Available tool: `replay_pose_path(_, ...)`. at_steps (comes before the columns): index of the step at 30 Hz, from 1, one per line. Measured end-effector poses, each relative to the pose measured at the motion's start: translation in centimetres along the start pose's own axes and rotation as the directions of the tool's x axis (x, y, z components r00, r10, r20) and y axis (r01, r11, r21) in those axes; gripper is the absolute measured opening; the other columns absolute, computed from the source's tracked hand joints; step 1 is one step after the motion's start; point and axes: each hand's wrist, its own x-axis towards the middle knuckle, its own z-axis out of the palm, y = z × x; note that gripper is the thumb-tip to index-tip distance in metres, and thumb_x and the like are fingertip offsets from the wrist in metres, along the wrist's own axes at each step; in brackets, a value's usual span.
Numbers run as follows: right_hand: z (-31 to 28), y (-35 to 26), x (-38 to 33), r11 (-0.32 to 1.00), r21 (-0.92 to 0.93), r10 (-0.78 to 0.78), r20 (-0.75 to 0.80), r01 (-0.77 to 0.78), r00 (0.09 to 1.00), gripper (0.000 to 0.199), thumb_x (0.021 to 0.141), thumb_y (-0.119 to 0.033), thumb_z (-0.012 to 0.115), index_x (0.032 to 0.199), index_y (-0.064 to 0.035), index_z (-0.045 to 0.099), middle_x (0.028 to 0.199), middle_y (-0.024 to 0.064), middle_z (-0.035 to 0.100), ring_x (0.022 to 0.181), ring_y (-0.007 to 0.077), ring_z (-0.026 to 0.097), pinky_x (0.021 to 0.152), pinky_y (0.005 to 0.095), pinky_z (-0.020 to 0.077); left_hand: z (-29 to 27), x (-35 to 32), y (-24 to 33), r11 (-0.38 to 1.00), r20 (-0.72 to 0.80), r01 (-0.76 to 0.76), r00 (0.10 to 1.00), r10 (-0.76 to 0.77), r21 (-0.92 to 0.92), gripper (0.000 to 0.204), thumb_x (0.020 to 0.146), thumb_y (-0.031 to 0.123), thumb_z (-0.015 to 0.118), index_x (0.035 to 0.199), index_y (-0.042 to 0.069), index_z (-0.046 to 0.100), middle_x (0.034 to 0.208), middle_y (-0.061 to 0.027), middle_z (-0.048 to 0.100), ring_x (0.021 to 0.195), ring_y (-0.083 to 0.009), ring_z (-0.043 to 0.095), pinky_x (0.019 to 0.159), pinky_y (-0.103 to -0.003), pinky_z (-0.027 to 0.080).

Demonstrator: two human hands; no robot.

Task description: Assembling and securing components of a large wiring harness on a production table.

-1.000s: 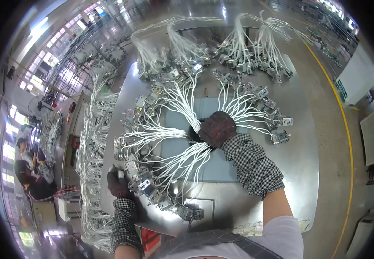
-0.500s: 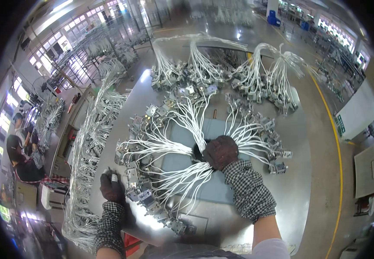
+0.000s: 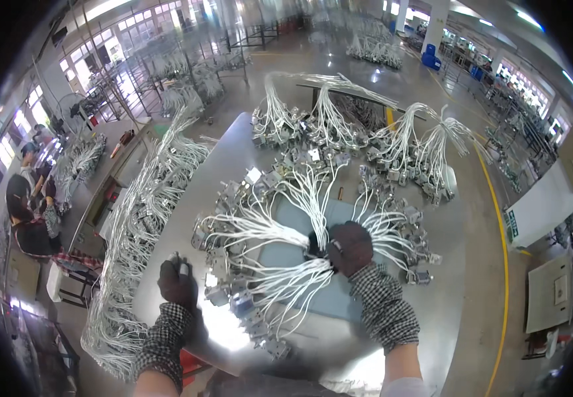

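Observation:
My right hand (image 3: 350, 248), in a dark glove, is closed at the inner end of the right-hand bundle of white wires (image 3: 391, 242). Its fingertips are hidden underneath. Beside it is a black piece (image 3: 315, 246), where more white wire bundles (image 3: 266, 228) meet like spokes. Small metal box-shaped parts (image 3: 240, 303) at the outer wire ends form a ring around a blue-grey mat (image 3: 285, 255). To the left, my gloved left hand (image 3: 177, 281) rests on the metal table (image 3: 160, 311). Its fingers point forward with pale tips, and nothing shows in them.
Several hanging bunches of white wires with metal ends (image 3: 329, 119) line the table's far edge. A long heap of white wires (image 3: 144, 218) runs along the left. Further left, another person (image 3: 31, 225) sits at a bench. A yellow floor line (image 3: 502, 264) passes on the right.
The whole view has shifted, so the table's far side sits lower in the picture. My right hand stays at the centre of the wires. My left hand remains on the table left of the metal parts.

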Motion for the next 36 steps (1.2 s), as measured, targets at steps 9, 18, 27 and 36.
replay_pose_path(9,-12.7,-11.2,-8.1,0.943,-0.32,0.044,-0.154,-0.092,0.987,0.028,0.082,-0.008,0.079,0.11,-0.0073,0.074,0.11,0.0135,0.075,0.101,0.033,0.072,0.09,0.0458,0.0569,-1.7,-1.2,-1.6,0.942,0.046,-0.328,0.942,0.332,-0.076,0.015,0.096,0.006,0.068,0.109,-0.002,0.07,0.107,-0.0158,0.074,0.098,-0.0258,0.075,0.087,-0.036,0.06)
replay_pose_path(18,-19.8,-29.8,-34.1,0.821,-0.16,0.544,-0.073,-0.549,0.836,0.009,0.09,-0.007,0.068,0.09,-0.0007,0.073,0.089,0.0109,0.074,0.078,0.0205,0.069,0.068,0.0337,0.0554,-4.9,-2.2,2.1,0.85,-0.023,-0.139,0.989,0.147,-0.508,0.042,0.097,0.012,0.071,0.135,-0.002,0.062,0.129,-0.0199,0.069,0.121,-0.0328,0.067,0.1,-0.041,0.056)
replay_pose_path(27,-19.1,-29.8,-52.9,-0.332,0.446,0.942,0.191,-0.831,-0.274,0.044,0.103,-0.046,0.061,0.082,-0.0068,0.067,0.069,0.004,0.062,0.054,0.0179,0.057,0.055,0.0323,0.0479,-7.8,-14.2,13.3,0.232,0.484,-0.827,-0.054,0.873,-0.511,0.064,0.089,0.042,0.078,0.143,0.014,0.059,0.125,-0.0094,0.07,0.12,-0.03,0.065,0.111,-0.047,0.044)
replay_pose_path(36,-16.9,-24.3,-57.9,-0.174,0.766,0.943,-0.052,-0.619,-0.329,0.072,0.1,-0.061,0.06,0.151,-0.0108,0.05,0.131,0.0139,0.061,0.105,0.0242,0.065,0.089,0.0434,0.0577,-6.3,-14.0,14.8,0.222,0.838,-0.934,-0.125,0.531,-0.28,0.045,0.081,0.024,0.077,0.123,0.01,0.07,0.117,-0.0133,0.075,0.115,-0.0347,0.071,0.098,-0.05,0.055)
